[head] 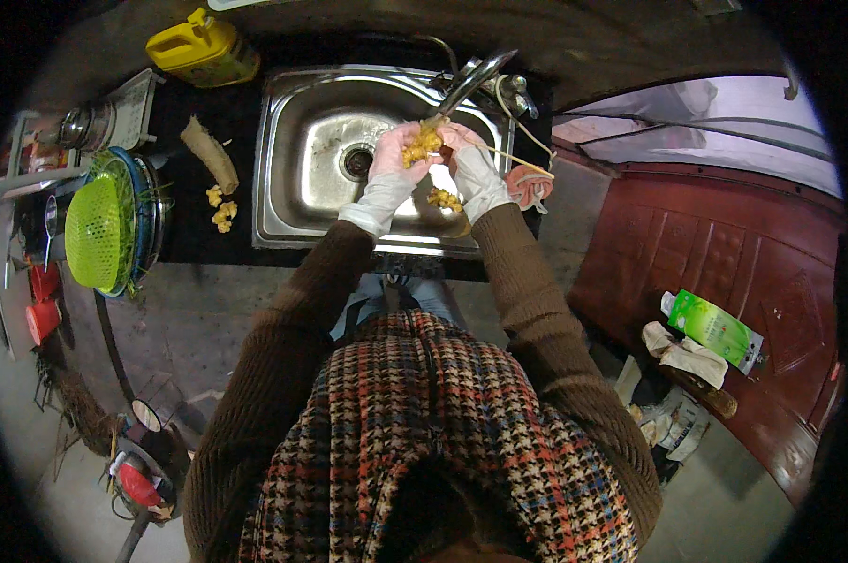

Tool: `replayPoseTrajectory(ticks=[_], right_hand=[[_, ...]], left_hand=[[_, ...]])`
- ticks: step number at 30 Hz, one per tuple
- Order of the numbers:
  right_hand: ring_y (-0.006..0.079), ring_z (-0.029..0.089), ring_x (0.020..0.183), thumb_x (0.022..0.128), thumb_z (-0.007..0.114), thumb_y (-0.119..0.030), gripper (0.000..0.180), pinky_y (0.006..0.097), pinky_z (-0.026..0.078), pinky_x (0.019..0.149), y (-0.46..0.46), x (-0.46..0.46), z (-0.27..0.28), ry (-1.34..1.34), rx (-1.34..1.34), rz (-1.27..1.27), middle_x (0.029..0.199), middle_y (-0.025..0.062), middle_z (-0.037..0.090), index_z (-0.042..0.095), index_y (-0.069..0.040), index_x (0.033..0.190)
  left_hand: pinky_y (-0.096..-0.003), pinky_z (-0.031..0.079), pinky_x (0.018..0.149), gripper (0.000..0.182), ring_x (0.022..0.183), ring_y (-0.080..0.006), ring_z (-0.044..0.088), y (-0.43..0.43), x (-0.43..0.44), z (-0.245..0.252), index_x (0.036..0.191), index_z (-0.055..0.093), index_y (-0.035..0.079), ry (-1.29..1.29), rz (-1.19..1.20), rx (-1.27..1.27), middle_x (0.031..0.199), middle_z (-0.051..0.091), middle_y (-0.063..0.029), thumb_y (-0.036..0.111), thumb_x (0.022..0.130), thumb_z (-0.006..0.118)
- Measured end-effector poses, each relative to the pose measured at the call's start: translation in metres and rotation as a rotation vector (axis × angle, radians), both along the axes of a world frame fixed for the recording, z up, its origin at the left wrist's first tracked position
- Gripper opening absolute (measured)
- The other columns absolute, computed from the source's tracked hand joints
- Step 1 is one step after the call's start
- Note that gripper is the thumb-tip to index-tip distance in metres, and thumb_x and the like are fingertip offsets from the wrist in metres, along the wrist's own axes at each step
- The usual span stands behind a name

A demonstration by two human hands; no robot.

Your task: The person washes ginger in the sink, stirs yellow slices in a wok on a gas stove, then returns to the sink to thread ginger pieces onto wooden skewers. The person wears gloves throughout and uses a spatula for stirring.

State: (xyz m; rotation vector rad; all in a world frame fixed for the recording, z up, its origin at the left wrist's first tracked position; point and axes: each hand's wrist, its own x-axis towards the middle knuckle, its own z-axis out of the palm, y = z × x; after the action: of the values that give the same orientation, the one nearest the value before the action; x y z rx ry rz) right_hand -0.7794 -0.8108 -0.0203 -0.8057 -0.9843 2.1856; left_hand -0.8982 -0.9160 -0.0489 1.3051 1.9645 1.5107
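Knobbly yellow ginger root (424, 143) sits between my two hands, just below the tap spout over the right side of the steel sink (311, 229). My left hand (394, 153), in a thin translucent glove, grips its left side. On the other side my right hand (464, 141), gloved the same way, holds the root near the spout; its fingertips are partly hidden. Another piece of ginger (445, 200) lies in the sink below my wrists. The chrome tap (477, 81) reaches over the basin from the back right corner.
Left of the sink lie a fibrous tan piece, seemingly dried loofah (211, 155), and small ginger pieces (223, 216). A yellow jug (204, 51) stands behind them. A green colander (93, 232) sits at the far left. An orange cloth (529, 187) hangs by the sink's right edge.
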Motion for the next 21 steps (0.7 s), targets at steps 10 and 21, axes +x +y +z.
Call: replayPoseTrajectory(ticks=[10, 21], right_hand=[[0.0147, 0.066, 0.094, 0.096, 0.062, -0.022, 0.032, 0.0288, 0.055, 0.086, 0.012, -0.008, 0.002, -0.088, 0.19, 0.108, 0.109, 0.0062, 0.068, 0.06, -0.001, 0.12], [0.007, 0.059, 0.081, 0.106, 0.04, -0.047, 0.056, 0.0217, 0.049, 0.076, 0.009, 0.014, 0.023, -0.442, 0.389, -0.065, 0.096, 0.0037, 0.069, 0.062, 0.0, 0.126]], left_hand=[[-0.0179, 0.052, 0.078, 0.043, 0.091, -0.009, 0.064, -0.025, -0.029, 0.014, 0.14, 0.047, 0.001, -1.155, -0.204, -0.207, 0.117, 0.066, -0.0092, 0.017, 0.101, 0.056], [-0.0199, 0.055, 0.074, 0.041, 0.082, -0.0088, 0.065, -0.016, -0.029, -0.009, 0.135, 0.052, -0.003, -1.297, -0.241, -0.02, 0.112, 0.069, -0.011, 0.02, 0.101, 0.058]])
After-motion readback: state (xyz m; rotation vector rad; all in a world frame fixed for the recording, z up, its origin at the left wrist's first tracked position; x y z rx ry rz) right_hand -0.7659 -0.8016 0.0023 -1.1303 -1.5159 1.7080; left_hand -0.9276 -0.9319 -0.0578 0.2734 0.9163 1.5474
